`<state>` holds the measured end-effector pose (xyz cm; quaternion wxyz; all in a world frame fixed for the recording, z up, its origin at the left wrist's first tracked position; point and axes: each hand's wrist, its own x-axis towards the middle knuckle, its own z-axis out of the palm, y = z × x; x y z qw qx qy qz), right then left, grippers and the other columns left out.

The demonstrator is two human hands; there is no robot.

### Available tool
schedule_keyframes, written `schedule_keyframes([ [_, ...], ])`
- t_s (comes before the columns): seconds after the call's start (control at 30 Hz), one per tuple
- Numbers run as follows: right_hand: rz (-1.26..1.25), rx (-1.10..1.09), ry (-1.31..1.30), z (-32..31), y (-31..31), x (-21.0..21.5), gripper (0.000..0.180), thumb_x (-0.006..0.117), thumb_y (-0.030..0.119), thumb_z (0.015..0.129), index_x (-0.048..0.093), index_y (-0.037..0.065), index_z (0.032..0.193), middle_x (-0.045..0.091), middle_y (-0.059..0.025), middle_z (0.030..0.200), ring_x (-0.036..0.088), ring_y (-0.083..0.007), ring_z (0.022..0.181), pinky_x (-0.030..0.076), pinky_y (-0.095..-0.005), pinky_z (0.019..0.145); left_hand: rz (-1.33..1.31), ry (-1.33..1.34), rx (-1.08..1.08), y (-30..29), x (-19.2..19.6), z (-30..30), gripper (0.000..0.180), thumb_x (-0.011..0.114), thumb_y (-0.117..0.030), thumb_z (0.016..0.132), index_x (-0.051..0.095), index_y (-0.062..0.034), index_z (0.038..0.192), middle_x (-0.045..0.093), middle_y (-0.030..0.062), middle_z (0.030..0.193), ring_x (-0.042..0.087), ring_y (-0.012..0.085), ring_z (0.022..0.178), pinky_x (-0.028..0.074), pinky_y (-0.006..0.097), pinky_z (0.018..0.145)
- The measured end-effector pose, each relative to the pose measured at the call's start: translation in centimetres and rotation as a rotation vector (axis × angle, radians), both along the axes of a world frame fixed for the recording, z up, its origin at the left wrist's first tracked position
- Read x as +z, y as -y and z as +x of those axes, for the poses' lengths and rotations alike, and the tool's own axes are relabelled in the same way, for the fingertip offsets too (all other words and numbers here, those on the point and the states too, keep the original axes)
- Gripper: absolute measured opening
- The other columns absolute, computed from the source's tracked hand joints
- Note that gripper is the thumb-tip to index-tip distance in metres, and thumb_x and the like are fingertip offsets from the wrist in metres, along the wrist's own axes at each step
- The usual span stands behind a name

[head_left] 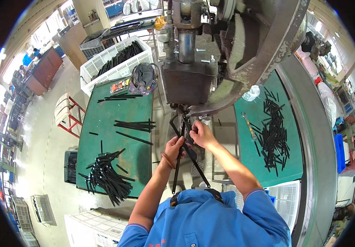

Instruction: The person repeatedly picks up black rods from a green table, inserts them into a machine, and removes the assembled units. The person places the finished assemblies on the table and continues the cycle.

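Two long black metal bars cross in front of me, their far ends under the head of a large press. My left hand is closed around them near the crossing, and the near ends hang toward my body. Just right of the crossing, below the press head, my right hand has its fingers curled together beside the bars. What those fingers pinch, if anything, is hidden. A brown bangle circles my left wrist.
The left green table carries loose black bars, a big heap of bars and a dark bag. A white crate of bars stands behind. On the right green table lie a wrench and a pile of short black pieces.
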<state>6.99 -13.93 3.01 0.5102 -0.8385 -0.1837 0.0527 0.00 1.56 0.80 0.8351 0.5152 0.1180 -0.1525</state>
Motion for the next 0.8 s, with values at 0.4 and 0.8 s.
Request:
schedule_keyframes([
  [0.4,-0.038,-0.208,-0.363,-3.5,4.3,-2.8,0.010,0.065,0.009,0.077,0.059,0.000,0.074,0.060,-0.0049,0.070,0.052,-0.0094,0.060,0.042,-0.0256,0.050,-0.034,-0.019,-0.055,-0.7,0.4,0.4,0.022,0.048,-0.026,0.094,0.050,-0.0047,0.094,0.065,0.0115,0.075,0.048,0.0098,0.042,0.035,0.022,0.034],
  [0.8,0.470,-0.316,-0.669,-10.7,6.0,-7.0,0.007,0.060,0.008,0.083,0.057,0.002,0.081,0.062,-0.0083,0.076,0.061,-0.0178,0.069,0.052,-0.0334,0.059,0.052,0.021,-0.089,-0.6,1.3,0.5,0.023,0.046,-0.025,0.094,0.048,-0.0019,0.094,0.064,0.0158,0.079,0.046,0.0112,0.043,0.035,0.024,0.035],
])
